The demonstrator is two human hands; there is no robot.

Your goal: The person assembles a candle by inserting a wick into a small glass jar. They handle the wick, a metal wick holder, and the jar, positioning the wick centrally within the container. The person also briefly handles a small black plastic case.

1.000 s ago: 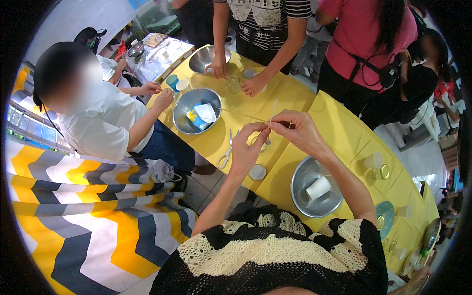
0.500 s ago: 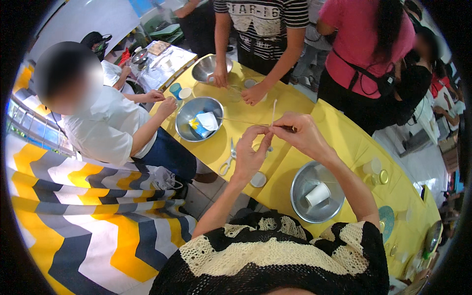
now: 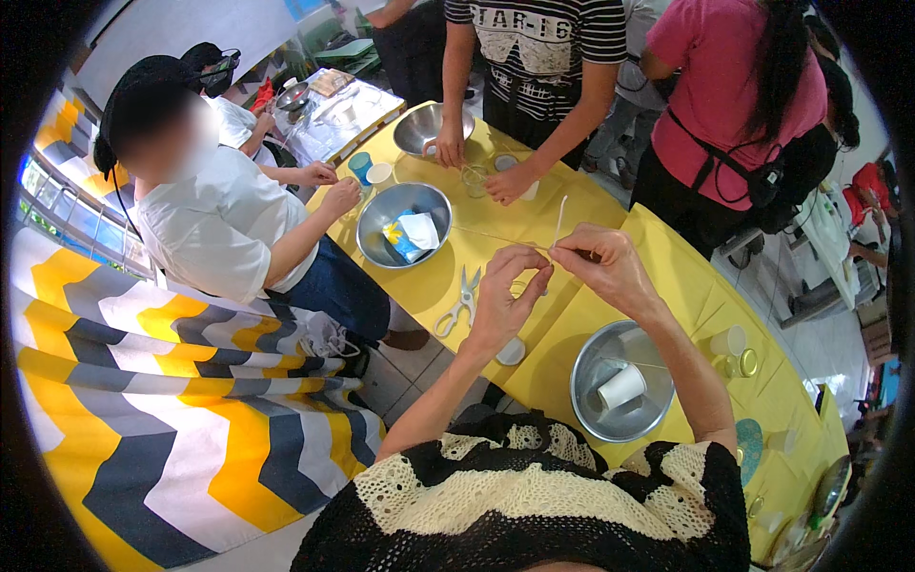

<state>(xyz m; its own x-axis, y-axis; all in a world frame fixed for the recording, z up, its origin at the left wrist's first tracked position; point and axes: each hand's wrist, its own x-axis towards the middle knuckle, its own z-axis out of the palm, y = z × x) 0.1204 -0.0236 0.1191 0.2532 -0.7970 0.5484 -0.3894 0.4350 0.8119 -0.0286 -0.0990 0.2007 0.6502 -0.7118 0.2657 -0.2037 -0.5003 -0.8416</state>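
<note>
Over the yellow-covered table, my left hand and my right hand meet at the fingertips, both pinched closed. A thin white cord stands up from my right fingertips, its top slightly bent. A thin pale stick runs leftward from the pinch, its near end between my fingers. Exactly how cord and stick meet is too small to tell. Below my left hand lie white-handled scissors with open blades and a small round white lid. A small round item is partly hidden behind my left fingers.
A metal bowl with a white paper cup stands near my right forearm. Another bowl holds a blue-and-white packet. Jars stand at right. A person in white works at left; one in stripes handles a glass jar across the table.
The view has shifted, so the scene sits a little further right. My hands keep the same pinch on cord and stick. The person across still has hands by the glass jar.
</note>
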